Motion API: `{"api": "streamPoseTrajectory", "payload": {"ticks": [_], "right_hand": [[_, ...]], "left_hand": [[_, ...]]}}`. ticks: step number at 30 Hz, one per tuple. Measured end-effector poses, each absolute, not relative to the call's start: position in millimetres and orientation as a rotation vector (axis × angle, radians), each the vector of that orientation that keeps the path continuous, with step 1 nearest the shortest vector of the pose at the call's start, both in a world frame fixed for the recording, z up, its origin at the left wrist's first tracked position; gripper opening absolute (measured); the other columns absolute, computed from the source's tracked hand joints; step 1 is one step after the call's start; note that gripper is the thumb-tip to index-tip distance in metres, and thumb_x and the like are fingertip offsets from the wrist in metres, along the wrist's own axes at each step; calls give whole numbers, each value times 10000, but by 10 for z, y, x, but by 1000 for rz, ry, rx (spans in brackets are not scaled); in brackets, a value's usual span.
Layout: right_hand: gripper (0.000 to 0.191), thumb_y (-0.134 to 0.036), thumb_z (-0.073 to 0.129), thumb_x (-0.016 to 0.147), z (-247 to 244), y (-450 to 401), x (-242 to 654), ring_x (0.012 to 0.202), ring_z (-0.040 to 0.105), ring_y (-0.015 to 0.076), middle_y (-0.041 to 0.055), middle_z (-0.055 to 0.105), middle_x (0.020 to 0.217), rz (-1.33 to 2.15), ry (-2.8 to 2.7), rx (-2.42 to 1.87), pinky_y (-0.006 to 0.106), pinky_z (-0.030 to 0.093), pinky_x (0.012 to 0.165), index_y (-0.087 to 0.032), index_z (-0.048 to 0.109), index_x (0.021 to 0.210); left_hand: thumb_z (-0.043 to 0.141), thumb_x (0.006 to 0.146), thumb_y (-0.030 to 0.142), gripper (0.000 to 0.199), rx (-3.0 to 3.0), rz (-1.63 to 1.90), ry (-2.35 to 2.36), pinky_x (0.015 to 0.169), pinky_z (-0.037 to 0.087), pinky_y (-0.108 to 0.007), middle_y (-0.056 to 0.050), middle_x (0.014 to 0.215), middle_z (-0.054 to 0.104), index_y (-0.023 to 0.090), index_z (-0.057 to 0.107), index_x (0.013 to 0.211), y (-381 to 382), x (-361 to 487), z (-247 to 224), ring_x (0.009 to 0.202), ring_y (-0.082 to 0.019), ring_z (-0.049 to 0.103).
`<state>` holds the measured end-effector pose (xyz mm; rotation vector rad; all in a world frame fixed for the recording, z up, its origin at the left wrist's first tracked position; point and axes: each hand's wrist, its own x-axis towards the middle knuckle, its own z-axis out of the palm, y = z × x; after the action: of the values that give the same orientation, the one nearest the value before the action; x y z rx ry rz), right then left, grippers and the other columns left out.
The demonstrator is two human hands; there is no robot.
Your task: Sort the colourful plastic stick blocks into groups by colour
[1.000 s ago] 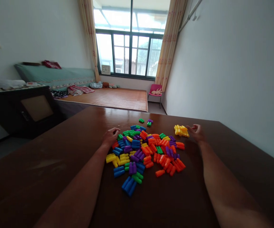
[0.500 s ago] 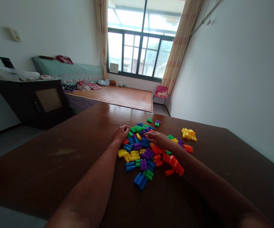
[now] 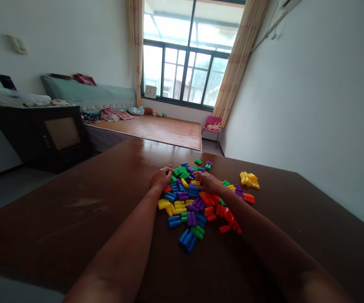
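Lying nearest you on the table [image 3: 75,227], well short of both hands, a blue block [image 3: 187,240] sits just beside a green block [image 3: 197,232]. Slightly farther out, still on your side of the hands, come a purple block [image 3: 191,219] and, by your right forearm, a row of orange blocks [image 3: 228,214]. Yellow blocks [image 3: 163,204] lie a little nearer to you than your left hand, at that side of the pile [image 3: 183,195].

Your left hand [image 3: 161,178] is at the pile's left edge, fingers curled beside some green blocks [image 3: 178,172]; you cannot tell whether they grip anything. Your right hand [image 3: 197,181] is over the pile, thumb and fingers parted around a yellow block [image 3: 195,183], and whether it is held cannot be told. To the right of that hand, well apart, is a yellow stack [image 3: 249,179].

Just beyond both hands lies a purple-and-green pair [image 3: 209,165]. Past the table are a bed [image 3: 156,130], a pink chair [image 3: 212,122], then a clock [image 3: 151,91] before the window [image 3: 175,63].
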<state>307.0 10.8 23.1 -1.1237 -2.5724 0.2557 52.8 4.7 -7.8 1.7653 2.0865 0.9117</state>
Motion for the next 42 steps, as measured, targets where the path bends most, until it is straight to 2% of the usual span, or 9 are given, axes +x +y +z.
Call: {"api": "streamPoseTrajectory", "payload": {"ticks": [4, 9, 12, 17, 23, 26, 33, 38, 42], "right_hand": [[469, -179, 688, 737, 302, 86, 3285, 888, 602, 182, 74, 635, 1150, 351, -2385, -1051, 358, 489, 857, -225, 613, 1198], [469, -292, 646, 771, 321, 52, 3756, 681, 554, 97, 68, 574, 1194, 722, -1967, -1146, 297, 515, 679, -251, 586, 1235], [541, -343, 709, 715, 248, 41, 4111, 743, 585, 105, 38, 573, 1150, 990, -1544, -1180, 257, 515, 646, -278, 564, 1232], [485, -330, 815, 591, 188, 136, 4686, 765, 586, 113, 21, 616, 953, 1162, -1083, -1032, 209, 505, 601, -232, 620, 1024], [364, -325, 719, 595, 78, 270, 5568, 695, 579, 136, 23, 623, 875, 537, -836, -1378, 267, 516, 610, -210, 592, 917], [383, -297, 660, 623, -167, 244, 6000, 842, 608, 198, 90, 633, 1008, 180, -850, -1797, 343, 527, 772, -180, 615, 985], [416, -359, 627, 721, -429, 233, 6076, 1173, 531, 325, 114, 653, 1140, 7, -1163, -2283, 507, 417, 987, -256, 670, 1122], [332, -276, 616, 711, -408, 202, 6116, 1096, 584, 284, 109, 674, 1089, 16, -1178, -2186, 470, 420, 994, -215, 697, 1027], [444, -332, 680, 675, -302, 240, 6086, 997, 620, 235, 117, 682, 1080, 190, -1120, -1740, 390, 494, 905, -163, 651, 1084]], "left_hand": [[492, 874, 431, 288, 1781, 915, 2080, 755, 482, -290, 1, 1036, 739, 340, 720, 1024, 75, 512, -98, 931, -223, 666], [476, 870, 440, 303, 1803, 916, 2081, 707, 467, -287, 0, 1001, 741, 334, 718, 1020, 132, 474, -142, 902, -224, 668], [478, 867, 440, 307, 1804, 914, 2078, 693, 460, -281, -1, 994, 741, 324, 717, 1021, 147, 462, -132, 895, -221, 668], [482, 867, 411, 299, 1808, 908, 2057, 688, 452, -276, 0, 1003, 741, 305, 718, 1017, 120, 466, -76, 895, -216, 666], [486, 860, 398, 302, 1827, 924, 2043, 684, 445, -265, -8, 991, 741, 288, 723, 1009, 116, 462, -70, 877, -208, 663], [478, 863, 393, 310, 1836, 921, 2036, 664, 439, -262, -14, 975, 741, 279, 724, 1014, 125, 457, -66, 867, -206, 662], [486, 854, 395, 312, 1839, 941, 2019, 644, 443, -252, -14, 946, 743, 272, 731, 1003, 130, 445, -59, 811, -190, 660], [487, 854, 390, 310, 1852, 968, 1995, 653, 450, -247, -16, 935, 743, 262, 730, 997, 139, 439, -81, 818, -186, 661], [490, 858, 397, 308, 1846, 942, 2025, 657, 449, -256, -16, 965, 744, 274, 730, 1009, 152, 428, -94, 857, -198, 665]]}}
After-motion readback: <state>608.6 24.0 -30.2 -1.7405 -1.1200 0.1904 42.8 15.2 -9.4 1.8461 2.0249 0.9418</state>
